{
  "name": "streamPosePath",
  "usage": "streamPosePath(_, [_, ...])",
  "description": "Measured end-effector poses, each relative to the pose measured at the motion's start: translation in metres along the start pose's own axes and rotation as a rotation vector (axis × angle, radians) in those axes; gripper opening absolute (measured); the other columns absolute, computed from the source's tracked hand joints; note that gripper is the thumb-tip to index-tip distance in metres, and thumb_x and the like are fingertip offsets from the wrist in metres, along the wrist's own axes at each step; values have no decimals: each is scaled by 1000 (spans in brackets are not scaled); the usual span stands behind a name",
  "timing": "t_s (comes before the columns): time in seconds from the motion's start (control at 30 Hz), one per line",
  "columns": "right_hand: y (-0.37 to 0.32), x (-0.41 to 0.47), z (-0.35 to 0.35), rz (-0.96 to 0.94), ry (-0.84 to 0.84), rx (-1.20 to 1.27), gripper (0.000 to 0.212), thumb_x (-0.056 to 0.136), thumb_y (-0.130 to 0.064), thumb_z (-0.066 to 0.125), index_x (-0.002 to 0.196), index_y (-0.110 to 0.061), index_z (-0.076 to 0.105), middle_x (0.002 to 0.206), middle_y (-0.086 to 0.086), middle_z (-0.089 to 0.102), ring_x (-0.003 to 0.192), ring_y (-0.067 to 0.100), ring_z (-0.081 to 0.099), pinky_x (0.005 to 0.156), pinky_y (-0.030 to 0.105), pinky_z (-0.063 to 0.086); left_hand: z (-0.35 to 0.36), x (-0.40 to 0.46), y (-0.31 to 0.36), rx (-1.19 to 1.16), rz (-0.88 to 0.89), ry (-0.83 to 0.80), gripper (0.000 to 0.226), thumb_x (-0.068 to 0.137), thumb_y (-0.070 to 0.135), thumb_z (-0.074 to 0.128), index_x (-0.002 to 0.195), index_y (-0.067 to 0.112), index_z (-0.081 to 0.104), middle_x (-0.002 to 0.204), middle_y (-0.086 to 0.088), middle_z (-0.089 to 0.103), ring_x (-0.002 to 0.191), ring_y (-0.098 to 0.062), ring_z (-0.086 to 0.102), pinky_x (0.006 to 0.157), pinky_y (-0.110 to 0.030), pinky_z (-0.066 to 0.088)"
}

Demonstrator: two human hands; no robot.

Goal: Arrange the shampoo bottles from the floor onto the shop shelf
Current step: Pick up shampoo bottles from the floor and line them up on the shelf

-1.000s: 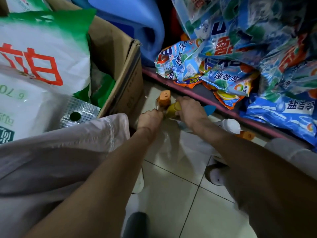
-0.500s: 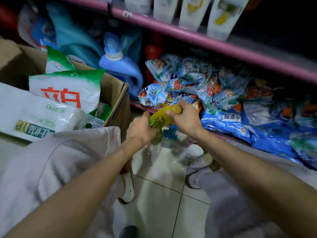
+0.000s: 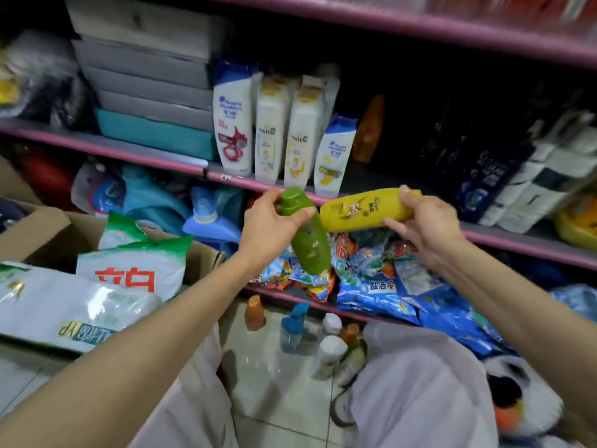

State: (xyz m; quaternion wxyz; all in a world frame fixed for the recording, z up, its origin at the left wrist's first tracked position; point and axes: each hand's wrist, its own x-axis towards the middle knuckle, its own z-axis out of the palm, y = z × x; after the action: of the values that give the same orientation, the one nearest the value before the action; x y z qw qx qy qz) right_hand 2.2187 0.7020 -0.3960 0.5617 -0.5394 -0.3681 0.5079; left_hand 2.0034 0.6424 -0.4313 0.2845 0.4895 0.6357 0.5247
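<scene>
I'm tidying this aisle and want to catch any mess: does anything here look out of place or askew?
Yes. Several small bottles stand loose on the floor tiles below the shelves, not on the shelf. On the lowest shelf the detergent packets lie in a jumbled heap rather than in rows.

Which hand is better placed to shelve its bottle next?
Right, probably. The right hand holds the yellow bottle at the shelf edge, beside the open gap right of the standing bottles. The left hand holds the green bottle lower.
</scene>
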Motion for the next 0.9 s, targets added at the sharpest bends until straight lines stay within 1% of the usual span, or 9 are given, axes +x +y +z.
streamPosePath(0.07, [-22, 10, -15, -45, 79, 25, 32, 93, -15, 59, 117, 4, 52, 105, 3, 59, 91, 16, 63, 61, 29, 60, 1, 5, 21, -84, 24, -11, 39, 75, 36, 77, 106, 18, 62, 99, 1, 70, 91, -12, 66, 80, -30, 53])
streamPosePath(0.13, [-40, 20, -27, -182, 157, -101, 29, 93, -21, 61, 110, 0, 54, 107, 8, 58, 93, 18, 64, 69, 32, 60, 1, 10, 42, -142, 65, -33, 30, 77, 34, 76, 101, 23, 61, 94, 6, 70, 86, -7, 67, 73, -25, 53])
streamPosePath(0.23, [-56, 31, -36, -396, 219, -348, 23, 92, -27, 61, 102, -8, 52, 103, 11, 56, 99, 25, 63, 72, 32, 57, 2, 16, 67, -166, 127, -53, 19, 78, 31, 75, 91, 30, 61, 88, 12, 70, 81, 2, 66, 69, -15, 50])
streamPosePath(0.33, [-62, 42, -41, -558, 270, -703, 27, 92, -31, 59, 106, -8, 54, 100, 10, 61, 98, 29, 58, 75, 34, 49, 4, 21, 82, -154, 165, -83, 17, 79, 31, 74, 89, 33, 61, 88, 15, 68, 81, 3, 64, 69, -14, 50])
streamPosePath(0.4, [-61, 49, -42, -567, 260, -781, 28, 93, -31, 58, 107, -7, 55, 100, 10, 62, 99, 31, 56, 81, 38, 44, 4, 24, 87, -136, 187, -110, 17, 79, 33, 74, 91, 35, 61, 88, 17, 68, 81, 7, 63, 70, -15, 50])
streamPosePath(0.57, [-66, 69, -42, -514, 210, -858, 35, 94, -30, 59, 116, -3, 56, 104, 20, 63, 100, 40, 58, 85, 52, 49, 0, 30, 93, -142, 208, -146, 22, 80, 33, 73, 99, 31, 61, 93, 13, 69, 86, 2, 64, 74, -18, 51])
streamPosePath(0.67, [-70, 82, -43, -510, 182, -956, 42, 94, -33, 58, 121, -1, 54, 103, 23, 65, 97, 42, 61, 77, 48, 50, -1, 31, 90, -163, 208, -174, 23, 81, 31, 73, 101, 29, 62, 97, 9, 70, 90, -4, 66, 80, -25, 53])
streamPosePath(0.73, [-72, 89, -41, -500, 177, -1001, 43, 94, -33, 57, 123, -1, 53, 104, 24, 65, 96, 42, 61, 72, 43, 48, -2, 30, 87, -163, 208, -187, 23, 81, 30, 73, 101, 31, 62, 98, 11, 70, 91, -2, 66, 80, -23, 53])
streamPosePath(0.9, [-76, 100, -33, -455, 133, -1052, 47, 95, -29, 54, 137, -8, 46, 125, 26, 56, 114, 43, 53, 94, 49, 46, -2, 31, 81, -139, 191, -212, 27, 81, 29, 73, 105, 28, 61, 98, 12, 69, 90, 2, 64, 75, -15, 49])
